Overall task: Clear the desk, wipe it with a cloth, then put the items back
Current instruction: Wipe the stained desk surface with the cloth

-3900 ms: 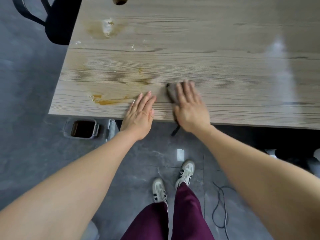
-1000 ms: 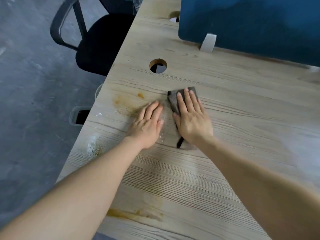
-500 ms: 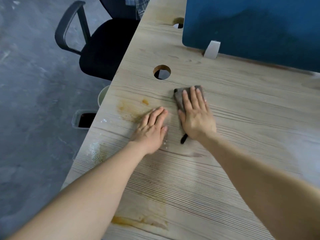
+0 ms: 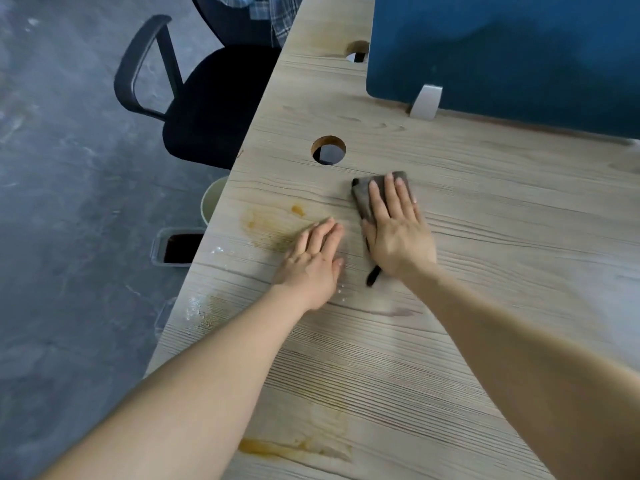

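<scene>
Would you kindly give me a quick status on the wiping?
Right hand flat on cloth. Left hand flat on desk. Orange stains remain. Nothing in the way.

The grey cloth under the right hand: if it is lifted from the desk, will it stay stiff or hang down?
The cloth is probably floppy: it lies folded flat under the right hand, so it would likely droop when lifted. It seems light, being thin. Pushed, it should slide over the smooth desk, perhaps bunching at its edges.
</scene>
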Demonstrator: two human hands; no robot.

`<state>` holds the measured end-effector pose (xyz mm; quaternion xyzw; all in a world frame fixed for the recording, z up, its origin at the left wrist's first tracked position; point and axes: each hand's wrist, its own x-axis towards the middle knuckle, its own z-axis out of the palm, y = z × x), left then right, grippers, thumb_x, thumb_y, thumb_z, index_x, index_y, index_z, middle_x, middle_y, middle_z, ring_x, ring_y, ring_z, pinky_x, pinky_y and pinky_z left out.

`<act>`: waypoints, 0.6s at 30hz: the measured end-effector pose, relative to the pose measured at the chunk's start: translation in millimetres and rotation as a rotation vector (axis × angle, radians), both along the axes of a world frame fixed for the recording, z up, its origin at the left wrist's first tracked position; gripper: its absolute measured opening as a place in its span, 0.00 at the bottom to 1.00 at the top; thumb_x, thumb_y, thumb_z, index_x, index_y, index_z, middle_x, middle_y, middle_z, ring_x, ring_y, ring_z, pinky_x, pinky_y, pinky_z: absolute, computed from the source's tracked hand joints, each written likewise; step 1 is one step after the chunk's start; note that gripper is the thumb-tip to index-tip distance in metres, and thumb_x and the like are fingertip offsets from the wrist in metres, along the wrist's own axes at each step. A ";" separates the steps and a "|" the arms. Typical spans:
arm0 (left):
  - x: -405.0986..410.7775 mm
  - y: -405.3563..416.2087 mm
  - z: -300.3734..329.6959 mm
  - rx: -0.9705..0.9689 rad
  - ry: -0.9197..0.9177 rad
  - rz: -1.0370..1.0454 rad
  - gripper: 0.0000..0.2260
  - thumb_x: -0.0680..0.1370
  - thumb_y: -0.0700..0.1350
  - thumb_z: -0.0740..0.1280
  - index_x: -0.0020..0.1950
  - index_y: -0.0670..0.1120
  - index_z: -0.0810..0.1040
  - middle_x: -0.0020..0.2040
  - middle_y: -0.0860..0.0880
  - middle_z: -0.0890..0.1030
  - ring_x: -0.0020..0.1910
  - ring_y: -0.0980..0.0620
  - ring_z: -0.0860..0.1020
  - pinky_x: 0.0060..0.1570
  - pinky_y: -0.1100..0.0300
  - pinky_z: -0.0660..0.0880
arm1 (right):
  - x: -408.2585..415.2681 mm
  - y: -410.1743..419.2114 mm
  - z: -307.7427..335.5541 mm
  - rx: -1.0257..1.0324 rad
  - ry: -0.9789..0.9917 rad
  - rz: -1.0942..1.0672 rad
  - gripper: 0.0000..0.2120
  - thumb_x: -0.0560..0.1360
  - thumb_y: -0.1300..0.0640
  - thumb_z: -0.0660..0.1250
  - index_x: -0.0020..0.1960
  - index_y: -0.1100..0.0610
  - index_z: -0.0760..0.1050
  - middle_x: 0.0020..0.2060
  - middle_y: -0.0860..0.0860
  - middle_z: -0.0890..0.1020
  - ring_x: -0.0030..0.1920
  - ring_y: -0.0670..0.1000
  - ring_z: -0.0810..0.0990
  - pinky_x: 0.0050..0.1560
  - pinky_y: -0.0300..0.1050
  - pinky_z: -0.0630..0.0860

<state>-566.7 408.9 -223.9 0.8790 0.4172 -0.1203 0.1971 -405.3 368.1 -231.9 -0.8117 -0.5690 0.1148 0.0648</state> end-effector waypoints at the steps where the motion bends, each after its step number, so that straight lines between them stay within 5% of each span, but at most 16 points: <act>1: 0.6 0.5 1.5 -0.002 0.005 -0.005 0.24 0.82 0.52 0.48 0.77 0.51 0.46 0.77 0.55 0.44 0.75 0.49 0.45 0.73 0.51 0.49 | -9.9 -12.5 1.5 -0.011 0.011 0.034 0.27 0.82 0.46 0.44 0.77 0.51 0.40 0.76 0.51 0.41 0.75 0.48 0.36 0.73 0.44 0.36; 8: 18.1 38.0 15.7 0.131 -0.101 -0.120 0.18 0.81 0.50 0.53 0.71 0.49 0.62 0.70 0.52 0.62 0.67 0.49 0.62 0.63 0.52 0.62 | 9.3 3.9 3.2 -0.038 0.041 0.042 0.26 0.82 0.46 0.45 0.77 0.49 0.41 0.77 0.48 0.41 0.76 0.47 0.38 0.72 0.42 0.37; 18: 73.5 109.0 9.9 0.194 -0.238 -0.110 0.19 0.81 0.46 0.56 0.72 0.50 0.63 0.70 0.53 0.63 0.68 0.51 0.61 0.64 0.55 0.63 | 75.4 89.0 -3.0 0.004 0.027 -0.226 0.26 0.82 0.46 0.45 0.78 0.49 0.44 0.77 0.51 0.44 0.76 0.52 0.41 0.74 0.48 0.43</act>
